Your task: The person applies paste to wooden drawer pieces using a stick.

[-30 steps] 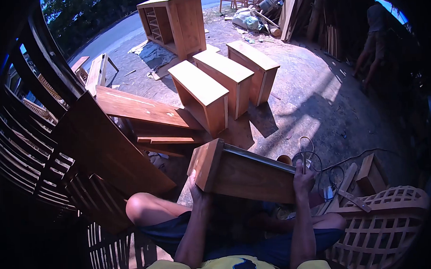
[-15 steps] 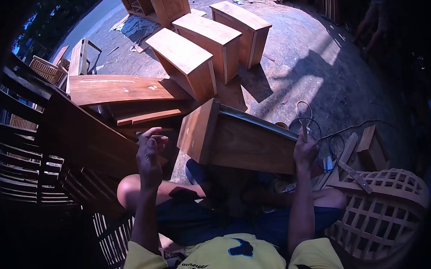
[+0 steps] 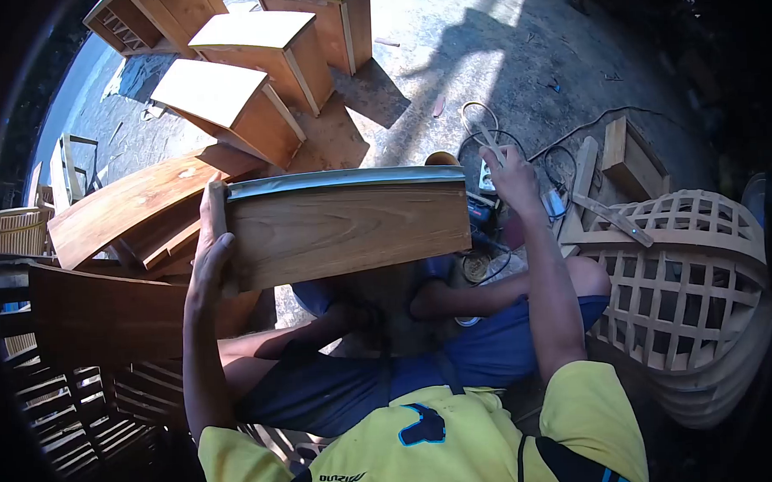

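Note:
My left hand (image 3: 209, 251) is closed on the left end of a wooden drawer (image 3: 352, 229), thumb on the near side and fingers at the top corner. The drawer lies above my folded legs with its grained side panel facing me. A pale, shiny strip runs along its top edge. To the right of the drawer, apart from it, my right hand (image 3: 513, 181) grips a thin, flat, light-coloured tool (image 3: 490, 144) that points up and left. Its exact kind cannot be made out.
Several wooden cabinets (image 3: 228, 98) stand ahead at the left. Curved wooden panels (image 3: 130, 207) lie on my left. A lattice wooden piece (image 3: 668, 291) and a small wooden box (image 3: 634, 160) are at my right. Cables (image 3: 570, 141) and a white power strip (image 3: 487, 178) lie on the floor.
My left hand has gone from being raised and free to gripping the drawer's left end. The drawer now lies more level. My right hand has lifted away from its right end, still holding the tool.

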Action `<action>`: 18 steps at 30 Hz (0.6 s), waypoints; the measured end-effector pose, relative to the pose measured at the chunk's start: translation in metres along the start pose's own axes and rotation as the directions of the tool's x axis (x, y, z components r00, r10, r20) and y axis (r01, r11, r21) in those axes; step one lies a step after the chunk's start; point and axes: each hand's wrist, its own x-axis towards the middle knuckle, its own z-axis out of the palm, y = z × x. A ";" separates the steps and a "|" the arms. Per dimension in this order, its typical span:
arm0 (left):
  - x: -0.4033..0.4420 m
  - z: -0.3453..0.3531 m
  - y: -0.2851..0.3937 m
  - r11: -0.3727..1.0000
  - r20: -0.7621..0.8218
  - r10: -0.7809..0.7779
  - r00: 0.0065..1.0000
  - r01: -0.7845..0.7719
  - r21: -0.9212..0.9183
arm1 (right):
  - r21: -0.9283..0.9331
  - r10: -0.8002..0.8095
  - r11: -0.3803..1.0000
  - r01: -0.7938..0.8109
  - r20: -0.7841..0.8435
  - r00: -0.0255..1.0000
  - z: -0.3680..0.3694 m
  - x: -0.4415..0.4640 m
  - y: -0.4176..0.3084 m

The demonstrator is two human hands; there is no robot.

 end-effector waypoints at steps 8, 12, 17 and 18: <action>-0.088 -0.052 -0.061 0.842 -0.174 -0.507 0.844 0.441 -0.311 | -0.348 -0.141 0.886 0.306 0.428 0.893 0.073 0.092 0.055; -0.099 -0.071 -0.103 0.857 -0.295 -0.458 0.839 0.328 -0.397 | -0.390 -0.197 0.820 0.419 0.494 0.847 0.101 0.086 0.029; -0.112 -0.071 -0.102 0.845 -0.322 -0.493 0.808 0.357 -0.399 | -0.385 -0.209 0.819 0.425 0.490 0.846 0.144 0.094 0.025; -0.111 -0.070 -0.097 0.843 -0.313 -0.496 0.810 0.364 -0.395 | -0.412 -0.199 0.810 0.418 0.478 0.855 0.152 0.095 0.026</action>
